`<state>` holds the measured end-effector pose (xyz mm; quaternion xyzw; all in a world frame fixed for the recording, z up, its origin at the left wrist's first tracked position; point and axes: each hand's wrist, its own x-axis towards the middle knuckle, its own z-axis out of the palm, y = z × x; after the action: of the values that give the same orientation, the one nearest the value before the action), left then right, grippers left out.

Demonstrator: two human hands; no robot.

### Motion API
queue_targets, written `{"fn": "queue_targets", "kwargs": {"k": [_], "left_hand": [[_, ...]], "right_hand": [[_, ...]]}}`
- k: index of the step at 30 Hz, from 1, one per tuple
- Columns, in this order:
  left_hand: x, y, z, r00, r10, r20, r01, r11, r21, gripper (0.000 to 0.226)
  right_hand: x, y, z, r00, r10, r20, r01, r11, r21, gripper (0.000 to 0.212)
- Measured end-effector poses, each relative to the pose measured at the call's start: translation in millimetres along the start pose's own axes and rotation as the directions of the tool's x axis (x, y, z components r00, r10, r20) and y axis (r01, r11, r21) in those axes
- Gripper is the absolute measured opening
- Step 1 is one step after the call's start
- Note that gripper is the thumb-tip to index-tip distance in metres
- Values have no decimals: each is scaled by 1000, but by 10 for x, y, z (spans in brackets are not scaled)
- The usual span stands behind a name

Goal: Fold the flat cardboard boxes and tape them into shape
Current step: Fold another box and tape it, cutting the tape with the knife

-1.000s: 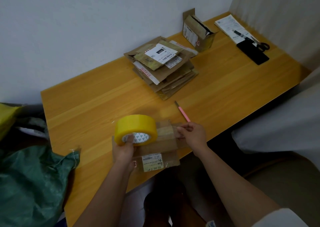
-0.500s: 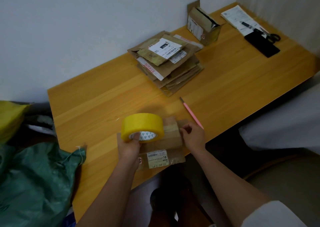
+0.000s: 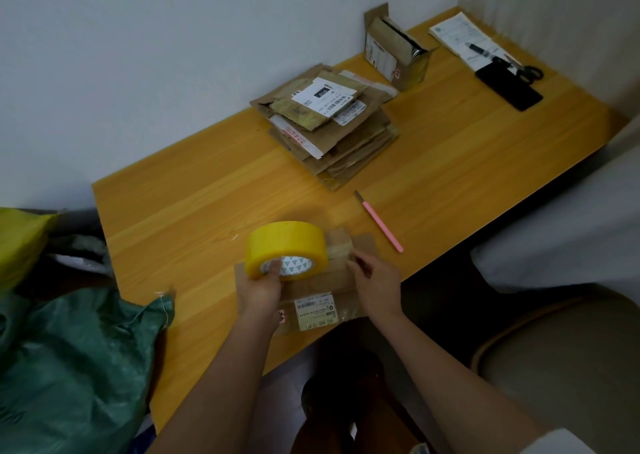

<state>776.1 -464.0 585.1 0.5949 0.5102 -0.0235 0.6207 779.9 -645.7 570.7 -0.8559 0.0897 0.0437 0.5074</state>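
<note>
A small brown cardboard box [image 3: 311, 309] with a white shipping label lies at the wooden table's [image 3: 207, 193] front edge. My left hand [image 3: 261, 290] grips a yellow roll of packing tape [image 3: 285, 245] just above the box, thumb in the roll's core. A strip of tape runs from the roll rightward over the box top. My right hand [image 3: 375, 280] pinches and presses the tape end at the box's right side. A stack of flat cardboard boxes [image 3: 329, 124] lies further back on the table.
A pink utility knife [image 3: 381, 223] lies right of the box. An open brown box [image 3: 394, 49] stands by the wall. Papers [image 3: 460, 36], a pen, scissors [image 3: 528, 70] and a black flat object [image 3: 509, 88] sit at the far right. A green sack [image 3: 69, 360] lies left.
My right hand has slid a little leftward along the tape on the box top. The left hand keeps holding the roll in the same place. The view shifted slightly.
</note>
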Motion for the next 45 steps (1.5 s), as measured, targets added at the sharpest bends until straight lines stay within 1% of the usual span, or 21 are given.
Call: {"fn": "queue_targets", "kwargs": {"k": [4,5,6,7,8,9,11,13,14,15,16,18,20,23,26,29,32,35,38,41,45], "left_hand": [[-44,98,-37,997,-44,62,45,999,-9,37],[-63,130,-56,998,-13,66,11,999,30,37],[-81,151,-93,995,74,65,-82,988,129,42],[-115,174,-144,977,202,74,-214,939,268,51],[-144,192,-204,932,347,107,-360,843,399,63],[-180,214,-270,859,485,167,-499,718,485,74],[-253,285,-364,667,670,327,-716,454,530,85],[-273,361,-400,486,725,488,-830,209,517,85],[-277,398,-406,433,707,559,-855,126,504,86],[-268,419,-409,410,673,615,-866,76,494,85],[-282,437,-403,410,640,650,-870,60,490,83],[-299,444,-378,464,590,660,-855,106,507,81],[-319,457,-360,518,565,642,-829,145,541,84],[-284,495,-434,556,575,600,-792,148,593,88],[-280,496,-512,592,559,581,-773,188,606,84],[-314,517,-518,590,551,591,-754,112,648,83],[-322,553,-490,543,556,629,-768,27,639,77],[-311,570,-479,552,525,648,-756,-14,655,76],[-218,585,-608,545,556,628,-694,-122,710,78],[-121,584,-814,564,585,583,-641,-134,755,80],[-109,539,-911,569,598,564,-638,-111,762,81]], "right_hand": [[-6,-11,-6,999,-44,10,45,998,-45,27],[-13,-21,-4,995,-91,28,93,992,-87,27],[-23,-15,9,987,-155,44,160,973,-164,27],[-43,-5,30,974,-219,58,227,936,-268,27],[-67,18,56,961,-265,79,274,874,-401,28],[-93,23,77,955,-281,93,289,811,-509,32],[-158,-20,96,958,-237,162,286,753,-592,49],[-200,-36,118,944,-176,278,314,732,-604,67],[-218,-35,115,933,-181,310,342,711,-614,76],[-224,-11,116,921,-179,345,369,683,-631,84],[-228,20,131,916,-166,364,380,645,-662,90],[-237,81,154,915,-168,366,390,603,-696,92],[-247,69,128,913,-186,364,402,562,-723,86],[-215,36,53,897,-156,414,434,488,-757,88],[-188,-14,90,910,-147,388,409,479,-777,85],[-211,-163,208,924,-115,365,363,563,-743,83],[-279,-134,259,893,-129,432,419,588,-692,88],[-291,-72,264,888,-153,433,445,522,-728,95],[-239,-50,192,878,-95,469,444,525,-726,98],[-144,-89,122,863,-67,500,461,509,-727,102],[-141,-283,209,869,4,494,398,587,-705,101]]}}
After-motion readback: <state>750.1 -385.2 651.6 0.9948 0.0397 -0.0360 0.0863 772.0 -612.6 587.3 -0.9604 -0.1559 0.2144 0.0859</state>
